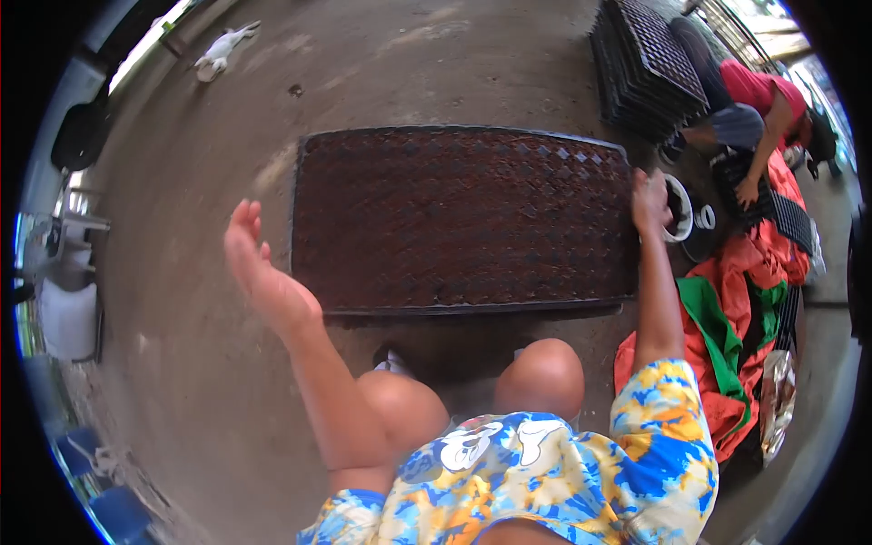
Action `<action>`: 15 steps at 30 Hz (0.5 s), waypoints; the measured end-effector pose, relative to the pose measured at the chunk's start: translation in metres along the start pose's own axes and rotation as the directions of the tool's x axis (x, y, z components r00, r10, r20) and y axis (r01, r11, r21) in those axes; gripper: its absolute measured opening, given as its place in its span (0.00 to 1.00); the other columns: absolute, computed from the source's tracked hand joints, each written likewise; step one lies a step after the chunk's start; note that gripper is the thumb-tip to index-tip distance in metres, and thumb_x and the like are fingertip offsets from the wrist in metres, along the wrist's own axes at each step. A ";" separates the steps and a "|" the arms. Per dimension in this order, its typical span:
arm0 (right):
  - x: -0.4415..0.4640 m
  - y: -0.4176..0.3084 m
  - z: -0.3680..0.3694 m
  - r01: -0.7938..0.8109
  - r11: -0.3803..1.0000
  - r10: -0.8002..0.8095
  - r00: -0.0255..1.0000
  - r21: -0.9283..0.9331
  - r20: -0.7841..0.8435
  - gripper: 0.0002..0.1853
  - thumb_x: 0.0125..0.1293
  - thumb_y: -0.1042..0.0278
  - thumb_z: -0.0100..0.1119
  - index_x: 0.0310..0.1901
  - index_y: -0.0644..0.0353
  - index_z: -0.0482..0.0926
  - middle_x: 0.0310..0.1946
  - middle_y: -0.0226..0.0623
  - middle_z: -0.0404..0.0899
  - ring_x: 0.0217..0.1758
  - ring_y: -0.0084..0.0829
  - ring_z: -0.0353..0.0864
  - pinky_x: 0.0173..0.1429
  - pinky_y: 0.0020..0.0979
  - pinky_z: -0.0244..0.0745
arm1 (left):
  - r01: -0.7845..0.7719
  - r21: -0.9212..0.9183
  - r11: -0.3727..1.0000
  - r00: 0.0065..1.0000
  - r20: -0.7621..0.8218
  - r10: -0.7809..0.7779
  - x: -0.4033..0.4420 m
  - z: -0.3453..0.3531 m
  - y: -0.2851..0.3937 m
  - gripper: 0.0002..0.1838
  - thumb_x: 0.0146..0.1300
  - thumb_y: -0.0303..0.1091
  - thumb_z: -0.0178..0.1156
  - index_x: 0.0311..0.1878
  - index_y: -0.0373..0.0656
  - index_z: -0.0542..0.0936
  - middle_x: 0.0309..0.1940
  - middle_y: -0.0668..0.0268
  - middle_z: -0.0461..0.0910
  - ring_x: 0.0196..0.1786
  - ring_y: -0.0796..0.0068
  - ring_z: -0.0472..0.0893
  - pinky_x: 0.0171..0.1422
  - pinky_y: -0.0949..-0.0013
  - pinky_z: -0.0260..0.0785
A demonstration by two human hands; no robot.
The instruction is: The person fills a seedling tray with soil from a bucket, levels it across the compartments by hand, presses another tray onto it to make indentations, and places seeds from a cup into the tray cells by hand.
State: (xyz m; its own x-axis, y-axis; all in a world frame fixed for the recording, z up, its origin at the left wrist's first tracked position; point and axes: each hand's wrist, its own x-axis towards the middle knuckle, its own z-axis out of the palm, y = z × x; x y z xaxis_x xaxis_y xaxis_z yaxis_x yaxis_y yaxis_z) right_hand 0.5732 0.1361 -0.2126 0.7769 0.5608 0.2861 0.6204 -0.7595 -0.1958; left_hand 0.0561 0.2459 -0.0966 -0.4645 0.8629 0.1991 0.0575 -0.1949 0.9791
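A wide black seedling tray (pixel 463 222) lies in front of my knees, its cells covered with dark brown soil. Toward its upper right corner the cell edges show through more clearly. My left hand (pixel 268 272) is raised just off the tray's left edge, fingers stretched and nothing in it. My right hand (pixel 650 204) is at the tray's right edge, beside a round white-rimmed container (pixel 685 208). Its fingers look loosely extended, with no held thing visible. Whether it touches the tray rim or the container, I cannot tell.
At the upper right stands a tall stack of black trays (pixel 636 73). A person in a red top (pixel 763 95) bends over more trays (pixel 790 221) there. Orange and green sheeting (pixel 718 318) lies on the right. A white animal (pixel 222 50) lies on the floor; a white chair (pixel 68 318) stands left.
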 end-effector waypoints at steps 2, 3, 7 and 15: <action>-0.009 0.044 -0.003 -0.064 0.948 0.038 0.995 0.313 0.088 0.39 0.69 0.36 0.39 0.69 0.62 0.60 0.64 0.56 0.66 0.69 0.51 0.63 0.68 0.42 0.58 | -0.012 0.294 0.956 0.993 0.114 -0.022 0.033 -0.012 -0.037 0.27 0.70 0.51 0.47 0.60 0.39 0.74 0.58 0.58 0.75 0.64 0.60 0.70 0.67 0.59 0.59; -0.012 0.060 0.002 -0.036 0.958 -0.004 0.990 0.285 0.139 0.36 0.70 0.39 0.43 0.66 0.65 0.65 0.59 0.51 0.73 0.64 0.45 0.71 0.64 0.38 0.64 | -0.124 0.488 0.864 0.976 0.215 0.018 0.053 -0.027 -0.076 0.27 0.69 0.49 0.49 0.60 0.37 0.74 0.58 0.53 0.75 0.66 0.55 0.69 0.70 0.57 0.57; -0.027 0.058 -0.017 -0.461 0.675 -0.013 0.774 0.577 0.633 0.23 0.68 0.44 0.53 0.48 0.58 0.81 0.36 0.24 0.80 0.38 0.19 0.75 0.44 0.24 0.67 | -0.222 0.640 0.735 0.867 0.475 -0.152 0.074 -0.048 -0.172 0.25 0.70 0.48 0.43 0.57 0.37 0.76 0.51 0.45 0.77 0.56 0.46 0.75 0.62 0.52 0.64; -0.001 0.066 -0.035 -0.240 0.607 -0.090 0.927 0.758 0.365 0.16 0.64 0.65 0.63 0.51 0.62 0.78 0.41 0.27 0.77 0.45 0.21 0.73 0.53 0.23 0.67 | 0.097 0.394 0.914 0.936 0.276 -0.218 0.068 -0.024 -0.149 0.14 0.58 0.36 0.61 0.42 0.36 0.82 0.34 0.52 0.83 0.38 0.61 0.83 0.45 0.63 0.72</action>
State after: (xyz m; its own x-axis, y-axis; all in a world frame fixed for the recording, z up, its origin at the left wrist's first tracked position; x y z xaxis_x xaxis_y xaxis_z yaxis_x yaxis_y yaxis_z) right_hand 0.6102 0.0737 -0.1925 0.7034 0.7083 -0.0595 0.2718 -0.3455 -0.8982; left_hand -0.0051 0.3221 -0.2303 -0.2035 0.9789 -0.0160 0.3555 0.0891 0.9304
